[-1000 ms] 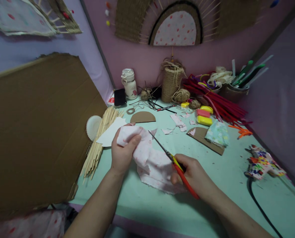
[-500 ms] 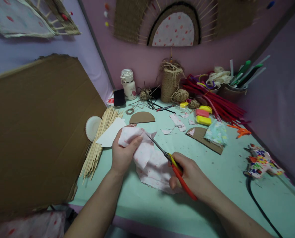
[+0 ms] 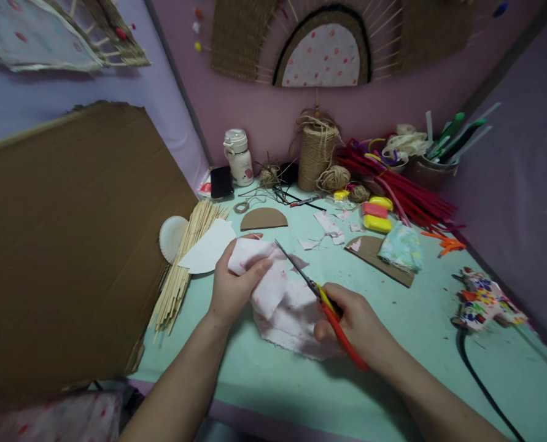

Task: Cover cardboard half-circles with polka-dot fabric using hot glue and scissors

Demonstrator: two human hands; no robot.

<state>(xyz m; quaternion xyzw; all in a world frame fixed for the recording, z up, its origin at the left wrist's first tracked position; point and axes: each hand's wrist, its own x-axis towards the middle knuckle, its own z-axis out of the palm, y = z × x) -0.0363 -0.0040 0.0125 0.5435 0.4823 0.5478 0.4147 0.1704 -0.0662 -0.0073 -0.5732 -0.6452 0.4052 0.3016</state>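
My left hand (image 3: 235,283) pinches a piece of pale pink patterned fabric (image 3: 296,319) between thumb and fingers, its upper part folded over and raised. The lower part of the cloth spreads over the table, its edge frayed. In my right hand (image 3: 353,316) is a pair of scissors (image 3: 321,294) with red and yellow handles. Their blades point up and left, the tip at the fabric's top edge near my left thumb. Whether the blades have cloth between them I cannot tell. Just beyond my left hand lies a cardboard half-circle (image 3: 264,218).
Bamboo sticks (image 3: 176,288), white paper (image 3: 211,248) and a large cardboard sheet (image 3: 70,245) occupy the left. Along the back stand a bottle (image 3: 239,159) and a twine spool (image 3: 317,153). Fabric scraps (image 3: 329,227), clay packs (image 3: 377,216) and another cardboard half-circle (image 3: 374,258) lie to the right.
My left hand has shifted slightly right with the fabric. The scissors have moved a little right and their tip has risen slightly. Other things stay put.
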